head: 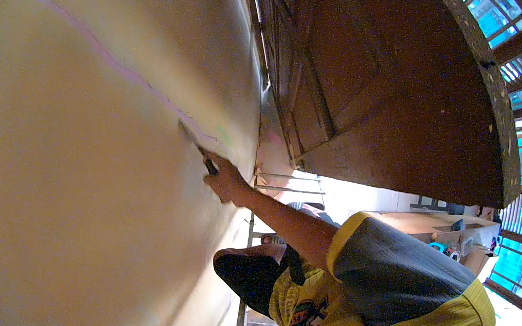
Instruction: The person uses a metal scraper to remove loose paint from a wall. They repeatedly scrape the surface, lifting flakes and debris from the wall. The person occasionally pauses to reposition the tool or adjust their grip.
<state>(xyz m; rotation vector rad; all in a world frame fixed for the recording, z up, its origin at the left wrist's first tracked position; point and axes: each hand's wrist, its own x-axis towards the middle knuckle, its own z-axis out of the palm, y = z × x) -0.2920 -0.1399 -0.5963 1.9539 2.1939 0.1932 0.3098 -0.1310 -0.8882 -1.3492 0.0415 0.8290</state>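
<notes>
My right hand (229, 181) is raised against a cream-coloured wall (67, 211). Its fingers are wrapped around the dark handle of a flat-bladed hand tool (210, 165), which looks like a putty knife. The thin blade lies on or very close to the wall; exact contact cannot be made out. Just beside the blade runs a jagged crack (139, 82) with a pinkish-purple band along it, slanting up to the left. Near the crack's lower end is a faint green mark (222, 131). My left hand is out of view.
A large dark brown wooden panel (393, 89) with a thick rough edge fills the right. A thin white pipe (258, 13) runs along the wall corner. Thin bars (291, 190) are below my forearm. Several small items lie on a ledge (480, 232) near barred windows (492, 15).
</notes>
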